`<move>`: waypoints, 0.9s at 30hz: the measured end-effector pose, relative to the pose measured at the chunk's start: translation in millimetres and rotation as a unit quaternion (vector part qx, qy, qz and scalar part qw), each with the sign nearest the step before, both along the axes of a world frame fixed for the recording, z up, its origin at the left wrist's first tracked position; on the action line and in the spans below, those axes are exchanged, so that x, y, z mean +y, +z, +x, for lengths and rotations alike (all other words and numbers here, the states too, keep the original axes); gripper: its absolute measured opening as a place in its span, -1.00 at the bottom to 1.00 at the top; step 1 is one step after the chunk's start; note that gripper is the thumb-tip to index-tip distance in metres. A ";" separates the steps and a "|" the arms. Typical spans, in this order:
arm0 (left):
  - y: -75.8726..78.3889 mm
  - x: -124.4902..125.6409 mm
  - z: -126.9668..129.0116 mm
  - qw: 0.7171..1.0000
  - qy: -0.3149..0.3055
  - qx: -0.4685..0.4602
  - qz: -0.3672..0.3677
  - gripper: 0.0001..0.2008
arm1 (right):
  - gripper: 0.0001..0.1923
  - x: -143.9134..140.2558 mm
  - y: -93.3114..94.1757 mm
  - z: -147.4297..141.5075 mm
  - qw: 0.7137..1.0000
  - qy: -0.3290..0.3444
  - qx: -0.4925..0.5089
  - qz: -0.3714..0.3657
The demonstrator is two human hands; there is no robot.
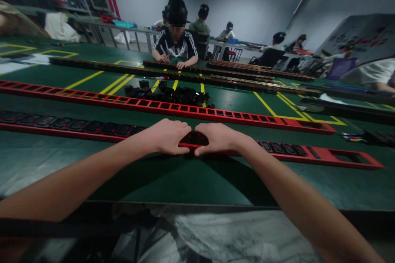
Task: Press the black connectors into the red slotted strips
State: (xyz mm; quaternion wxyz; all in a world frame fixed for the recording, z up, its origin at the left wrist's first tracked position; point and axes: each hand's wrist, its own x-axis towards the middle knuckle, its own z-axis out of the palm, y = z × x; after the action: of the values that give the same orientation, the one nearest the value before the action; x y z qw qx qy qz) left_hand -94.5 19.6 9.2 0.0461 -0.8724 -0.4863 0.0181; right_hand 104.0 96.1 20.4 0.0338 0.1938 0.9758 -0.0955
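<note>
A long red metal strip [314, 160] fitted with a row of black power sockets [123, 130] lies across the table in front of me. My left hand [169, 137] and my right hand [214, 137] grip it side by side near its middle. Both thumbs press on the near edge, while the fingers reach over the top toward the far side. Between the hands a few dark sockets show in a small gap. What lies under the fingers is hidden.
Behind it lies a second red strip [212, 112] with open slots. Loose black parts [175, 93] form a pile beyond that. Farther back are long dark strips [123, 68]; across the green table [240, 99] a person [175, 45] holds a pen-like tool. Cable ends [353, 136] lie right.
</note>
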 end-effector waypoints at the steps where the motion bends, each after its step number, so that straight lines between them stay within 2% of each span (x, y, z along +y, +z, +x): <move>1: 0.9 0.2 -1.3 1.000 0.003 0.004 -0.008 -0.58 | -0.44 -2.9 0.3 -1.2 1.000 0.001 -0.004 0.019; 4: 1.5 -0.1 -3.2 1.000 0.004 0.008 -0.021 -0.58 | -0.51 -8.2 -1.0 -4.5 0.998 0.004 -0.012 0.060; 9: -4.1 -0.1 1.0 1.000 0.020 -0.007 0.001 -0.59 | -0.57 -2.2 -0.6 -0.5 0.996 0.007 -0.014 0.090; 13: -8.6 2.1 4.3 0.999 0.022 -0.039 0.022 -0.56 | -0.58 7.0 5.3 8.5 0.996 -0.014 -0.022 0.088; 18: -10.3 6.2 -3.5 0.998 0.047 -0.039 0.028 -0.48 | -0.56 17.3 11.2 16.4 0.994 -0.038 -0.063 0.076; 21: -9.7 8.7 -7.5 0.999 0.031 -0.032 0.013 -0.50 | -0.53 25.6 11.6 19.4 0.994 -0.054 -0.081 0.050; 27: -11.0 11.3 -7.6 0.999 0.015 -0.047 0.011 -0.50 | -0.47 40.2 1.2 17.4 0.992 -0.079 -0.020 -0.096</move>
State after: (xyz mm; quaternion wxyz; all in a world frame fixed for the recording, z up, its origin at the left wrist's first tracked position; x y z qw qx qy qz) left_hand -102.1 31.0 -1.9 0.0327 -0.8645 -0.5008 -0.0278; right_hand 121.4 136.4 21.6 0.0644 0.2681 0.9429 -0.1866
